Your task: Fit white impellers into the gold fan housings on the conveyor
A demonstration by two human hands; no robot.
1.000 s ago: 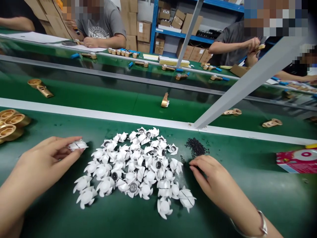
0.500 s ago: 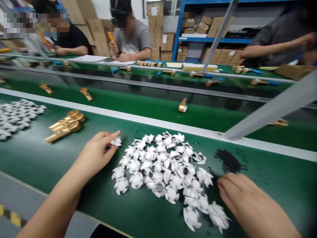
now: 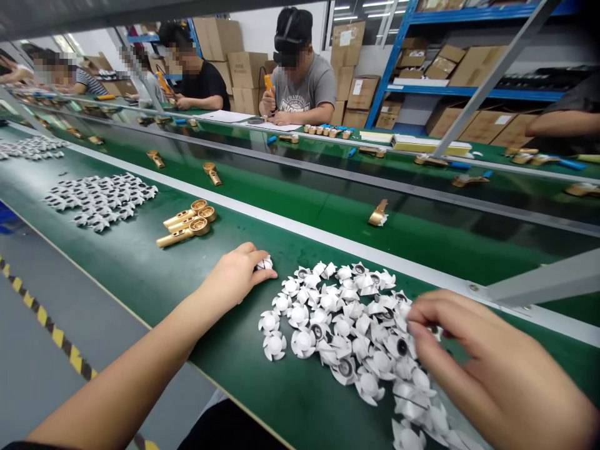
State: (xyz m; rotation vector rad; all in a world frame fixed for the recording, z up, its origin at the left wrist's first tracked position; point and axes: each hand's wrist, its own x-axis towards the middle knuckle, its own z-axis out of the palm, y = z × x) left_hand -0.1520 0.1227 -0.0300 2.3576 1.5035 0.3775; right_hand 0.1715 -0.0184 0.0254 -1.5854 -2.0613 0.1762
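Note:
Between the thumb and fingers of my left hand [image 3: 241,272] is a small white fan blade [image 3: 265,263], held just above the green table beside the left edge of a pile. That pile of loose white fan blades [image 3: 342,325] lies before me, some turned to show dark round hubs. Over its right side hovers my right hand [image 3: 473,350], thumb and fingertips pinched together. Whatever sits in that pinch is too small to make out. The dark bits seen earlier on the right are hidden behind this hand.
Gold handle-shaped housings [image 3: 187,224] lie left of my left hand. Beyond them are rows of white fan blades [image 3: 103,199]. A belt [image 3: 300,209] carrying scattered gold housings runs past the table. A grey metal post [image 3: 548,278] slants at right. Co-workers [image 3: 304,81] sit opposite.
The view has swung left. My right hand has come up from beside the black bits to above the pile's right side. My left hand still grips the fan blade, now turned slightly.

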